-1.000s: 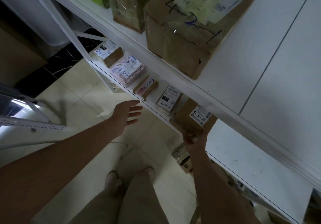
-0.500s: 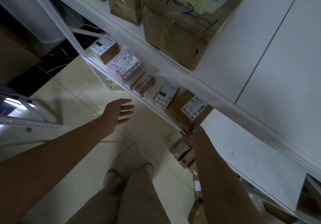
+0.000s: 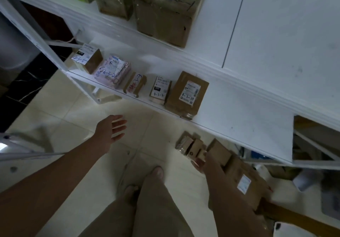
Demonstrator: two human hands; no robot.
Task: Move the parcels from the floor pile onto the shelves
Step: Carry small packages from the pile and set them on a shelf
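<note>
A brown parcel [image 3: 186,93] with a white label stands on the lower white shelf [image 3: 248,126], at the right end of a row of several small parcels. No hand touches it. My right hand [image 3: 207,165] hangs below the shelf edge, over the cardboard parcels of the floor pile [image 3: 220,154], fingers loose and holding nothing. My left hand [image 3: 110,129] is held out over the floor tiles, fingers spread and empty. Larger brown boxes [image 3: 161,16] sit on the upper shelf [image 3: 276,25].
The shelf's white frame post [image 3: 36,34] slants down at the left. A metal stand [image 3: 22,150] juts in from the left edge. My legs and feet [image 3: 147,190] are on the pale tiled floor. More boxes and clutter [image 3: 312,172] lie under the shelf at right.
My right hand let go of the brown parcel on the lower shelf and dropped down toward the floor pile. The view tilted downward. My left hand stayed out, open.
</note>
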